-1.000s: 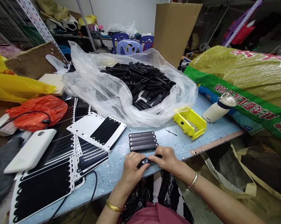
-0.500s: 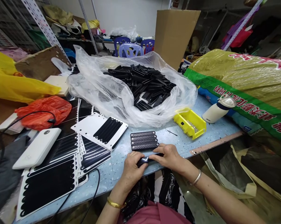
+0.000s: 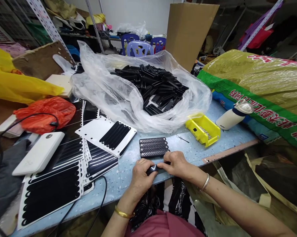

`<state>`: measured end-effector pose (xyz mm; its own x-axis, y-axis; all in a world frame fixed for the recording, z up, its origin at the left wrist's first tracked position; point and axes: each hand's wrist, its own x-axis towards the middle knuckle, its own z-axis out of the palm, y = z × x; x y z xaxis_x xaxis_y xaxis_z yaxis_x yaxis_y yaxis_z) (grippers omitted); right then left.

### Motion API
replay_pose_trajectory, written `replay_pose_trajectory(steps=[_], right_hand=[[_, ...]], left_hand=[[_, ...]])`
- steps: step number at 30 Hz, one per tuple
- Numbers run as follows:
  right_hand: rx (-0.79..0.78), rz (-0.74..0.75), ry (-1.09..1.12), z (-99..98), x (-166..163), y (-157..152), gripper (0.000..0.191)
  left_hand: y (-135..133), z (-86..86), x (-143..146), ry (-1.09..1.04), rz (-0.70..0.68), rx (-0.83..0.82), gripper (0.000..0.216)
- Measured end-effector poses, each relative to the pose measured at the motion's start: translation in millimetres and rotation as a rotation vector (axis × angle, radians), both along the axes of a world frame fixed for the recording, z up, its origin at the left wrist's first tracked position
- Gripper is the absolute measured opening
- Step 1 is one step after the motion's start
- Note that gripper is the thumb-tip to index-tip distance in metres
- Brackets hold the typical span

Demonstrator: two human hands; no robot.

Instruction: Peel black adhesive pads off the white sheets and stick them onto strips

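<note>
Close to the table's front edge, a small glossy black strip (image 3: 152,169) lies between my two hands. My left hand (image 3: 142,173) pinches its left end. My right hand (image 3: 177,162) has thumb and fingers closed on its right part, which the fingers mostly hide. Just beyond my hands sits a block of black pieces with a crosshatch texture (image 3: 153,146), laid side by side, with small round silvery spots at their ends. To the left of it is a white sheet (image 3: 92,129) bearing several black adhesive-looking strips (image 3: 115,134).
A clear plastic bag (image 3: 99,89) full of black pieces (image 3: 158,85) spreads behind. A yellow bin (image 3: 197,129) of tiny metal parts and a white bottle (image 3: 231,117) stand right. Stacked strip sheets (image 3: 52,197), a white power bank (image 3: 38,154) and a cable (image 3: 102,197) lie left.
The whole view has shifted slightly. My right fingers have curled and moved a little along the black strip; my left hand keeps its pinch.
</note>
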<state>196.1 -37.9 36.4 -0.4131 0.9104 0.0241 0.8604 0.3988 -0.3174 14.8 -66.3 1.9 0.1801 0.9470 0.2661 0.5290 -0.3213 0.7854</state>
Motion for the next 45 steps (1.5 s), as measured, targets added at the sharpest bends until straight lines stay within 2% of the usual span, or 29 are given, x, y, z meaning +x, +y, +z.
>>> replay_pose_trajectory(steps=[5, 11, 17, 22, 25, 29, 37, 39, 41, 43, 45], right_hand=[[0.044, -0.015, 0.073, -1.7, 5.9, -1.9, 0.042], [-0.039, -0.228, 0.463, 5.7, 39.0, -12.4, 0.047], [-0.154, -0.372, 0.6, -16.5, 39.5, -25.2, 0.031], [-0.143, -0.284, 0.565, -20.7, 27.1, -22.3, 0.02], [-0.137, -0.257, 0.557, -19.5, 27.1, -19.9, 0.02], [-0.172, -0.262, 0.546, -22.0, 27.8, -14.2, 0.027], [-0.129, -0.256, 0.554, -23.0, 23.9, -4.4, 0.046], [-0.206, -0.279, 0.613, -17.9, 28.5, -5.5, 0.047], [-0.358, -0.299, 0.707, -12.4, 35.3, -6.9, 0.045], [-0.509, -0.324, 0.806, -9.0, 41.5, -8.1, 0.035], [-0.59, -0.355, 0.876, -9.1, 44.2, -8.6, 0.03]], left_hand=[[0.8, 0.5, -1.7, -0.003, 0.012, -0.02, 0.014], [-5.3, 1.1, -5.6, -0.054, 0.035, 0.023, 0.026], [-5.1, 0.2, 0.6, -0.042, 0.088, 0.023, 0.018], [1.6, 3.5, 3.6, 0.007, 0.024, -0.024, 0.014], [5.2, 4.9, 3.2, 0.008, -0.023, -0.074, 0.015], [5.9, 3.0, 3.1, -0.027, -0.012, -0.078, 0.017], [3.4, 1.4, 3.2, -0.035, -0.011, -0.078, 0.016], [3.5, 2.8, 2.4, -0.03, -0.012, -0.091, 0.017], [3.3, 4.3, 1.8, -0.02, -0.02, -0.102, 0.017], [2.8, 5.4, 1.8, -0.011, -0.022, -0.098, 0.017], [2.1, 5.8, 2.9, 0.0, -0.015, -0.082, 0.016]])
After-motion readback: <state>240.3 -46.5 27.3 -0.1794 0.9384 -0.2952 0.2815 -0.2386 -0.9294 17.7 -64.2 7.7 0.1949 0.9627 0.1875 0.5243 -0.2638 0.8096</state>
